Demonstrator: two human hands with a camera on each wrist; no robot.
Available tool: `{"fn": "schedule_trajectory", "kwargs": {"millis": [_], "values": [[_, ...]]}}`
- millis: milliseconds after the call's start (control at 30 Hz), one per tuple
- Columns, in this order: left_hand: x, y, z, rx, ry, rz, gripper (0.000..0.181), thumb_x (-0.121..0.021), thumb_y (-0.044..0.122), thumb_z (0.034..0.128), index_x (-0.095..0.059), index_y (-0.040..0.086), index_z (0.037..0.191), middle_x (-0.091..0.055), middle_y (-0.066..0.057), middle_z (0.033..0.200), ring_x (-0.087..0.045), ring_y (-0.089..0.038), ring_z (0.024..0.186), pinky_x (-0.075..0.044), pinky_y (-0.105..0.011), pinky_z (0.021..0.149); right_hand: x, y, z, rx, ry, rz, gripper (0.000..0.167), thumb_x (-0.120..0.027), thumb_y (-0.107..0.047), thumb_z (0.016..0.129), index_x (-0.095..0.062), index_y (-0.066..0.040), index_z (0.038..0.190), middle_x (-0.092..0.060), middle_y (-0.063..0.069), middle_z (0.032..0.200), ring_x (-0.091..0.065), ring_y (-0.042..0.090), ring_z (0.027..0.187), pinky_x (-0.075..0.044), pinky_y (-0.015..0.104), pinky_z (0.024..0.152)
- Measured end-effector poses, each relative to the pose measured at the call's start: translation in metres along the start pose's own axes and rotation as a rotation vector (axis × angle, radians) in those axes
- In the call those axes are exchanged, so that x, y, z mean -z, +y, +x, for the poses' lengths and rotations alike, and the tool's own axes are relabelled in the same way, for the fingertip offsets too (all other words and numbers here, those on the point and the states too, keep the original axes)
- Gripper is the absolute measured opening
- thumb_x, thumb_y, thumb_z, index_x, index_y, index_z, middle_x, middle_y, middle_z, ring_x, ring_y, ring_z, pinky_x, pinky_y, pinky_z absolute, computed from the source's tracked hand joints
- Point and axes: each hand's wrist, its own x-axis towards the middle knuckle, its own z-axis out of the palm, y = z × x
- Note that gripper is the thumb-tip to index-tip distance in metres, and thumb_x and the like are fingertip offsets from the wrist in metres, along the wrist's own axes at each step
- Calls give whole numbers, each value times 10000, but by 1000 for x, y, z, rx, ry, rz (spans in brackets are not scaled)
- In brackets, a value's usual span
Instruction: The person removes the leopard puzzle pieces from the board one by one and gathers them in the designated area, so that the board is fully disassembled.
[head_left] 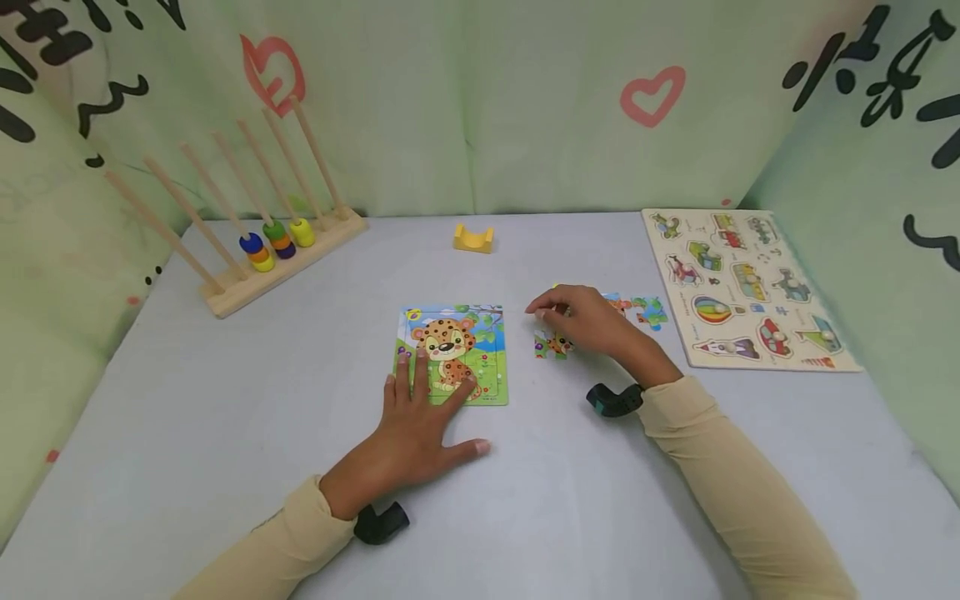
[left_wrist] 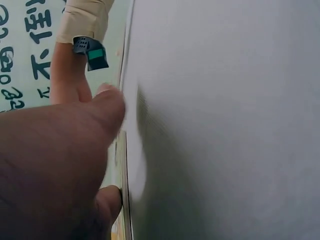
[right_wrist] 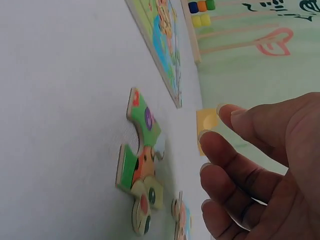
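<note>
A leopard puzzle board [head_left: 487, 367] lies on the table in front of the person. The left hand [head_left: 408, 442] rests on its lower left part with fingers spread and straight, the thumb off to the side. In the left wrist view that hand [left_wrist: 60, 155] fills the left side. Over loose jigsaw pieces [head_left: 651, 312] to the right of the board, the right hand [head_left: 588, 321] hovers and partly hides them. In the right wrist view its fingers [right_wrist: 225, 155] are loosely bent with nothing between them. Below them a green and orange piece [right_wrist: 145, 120] lies flat, near the board [right_wrist: 160, 50].
A wooden peg rack [head_left: 285, 267] with several coloured beads stands at the back left. Near the back edge sits a yellow curved block [head_left: 473, 240]. A knob-style picture board [head_left: 727, 333] lies at the right. Patterned green cloth [head_left: 525, 150] hangs around the table.
</note>
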Motion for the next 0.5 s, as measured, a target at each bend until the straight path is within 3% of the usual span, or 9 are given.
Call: {"fn": "schedule_trajectory", "kwargs": {"millis": [133, 267, 500], "values": [[0, -1, 1, -10, -15, 13, 881, -561, 730, 818, -330, 269, 1532, 60, -337, 1549, 155, -531, 1388, -47, -673, 1070, -7, -14, 7, -2, -24, 13, 197, -586, -109, 978, -722, -70, 1115, -669, 47, 1004, -532, 212, 840, -439, 346, 695], [-1, -2, 1, -7, -25, 11, 888, -563, 728, 819, -320, 264, 1536, 71, -334, 1549, 168, -528, 1386, -40, -674, 1069, -18, -27, 15, 55, -57, 21, 202, -601, -118, 971, -717, -66, 1128, -676, 33, 1013, -535, 201, 841, -438, 338, 691], [-2, -2, 1, 7, -21, -17, 791, -464, 715, 885, -327, 282, 1533, 100, -312, 1557, 199, -502, 1388, -7, -653, 1081, -39, -45, 31, 107, -115, 45, 196, -622, -116, 958, -723, -59, 1116, -683, 29, 1037, -560, 185, 890, -459, 331, 757]]}}
